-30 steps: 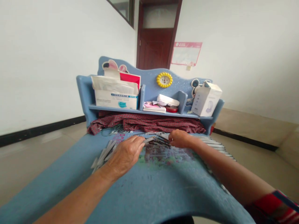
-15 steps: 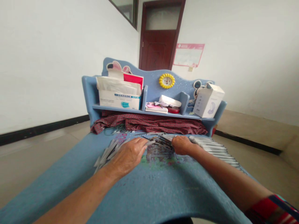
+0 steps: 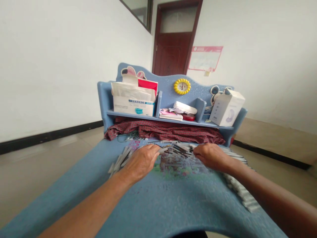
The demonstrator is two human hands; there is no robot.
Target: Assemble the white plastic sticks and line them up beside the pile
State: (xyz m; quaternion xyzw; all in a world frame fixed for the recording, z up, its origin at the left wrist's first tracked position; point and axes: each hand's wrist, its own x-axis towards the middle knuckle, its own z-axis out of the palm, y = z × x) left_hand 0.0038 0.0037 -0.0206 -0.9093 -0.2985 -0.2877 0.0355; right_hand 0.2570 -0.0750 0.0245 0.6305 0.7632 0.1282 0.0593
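My left hand [image 3: 145, 159] is closed, fingers pinched together, with a short whitish tube [image 3: 163, 150] jutting from its fingertips. My right hand [image 3: 209, 154] is also closed, at the right end of a loose heap of dark, thin pen-like sticks [image 3: 180, 148]. What its fingers grip is hidden. Beside and partly behind my left hand lies a pile of whitish, translucent tubes [image 3: 121, 160]. A long row of pale pen-like sticks [image 3: 244, 195] lies side by side at the right, partly covered by my right forearm.
The blue desk [image 3: 158, 205] has a raised shelf holding a mask box [image 3: 133, 105], notebooks [image 3: 170, 115], a red round tin [image 3: 188, 117] and a white box [image 3: 228, 109]. Checked cloth [image 3: 168, 130] lies bunched under the shelf. A yellow clock [image 3: 182, 86] is on the backboard.
My right hand has moved right, away from the middle of the dark sticks. My left hand stays near its place by the heap. The view has shifted slightly left.
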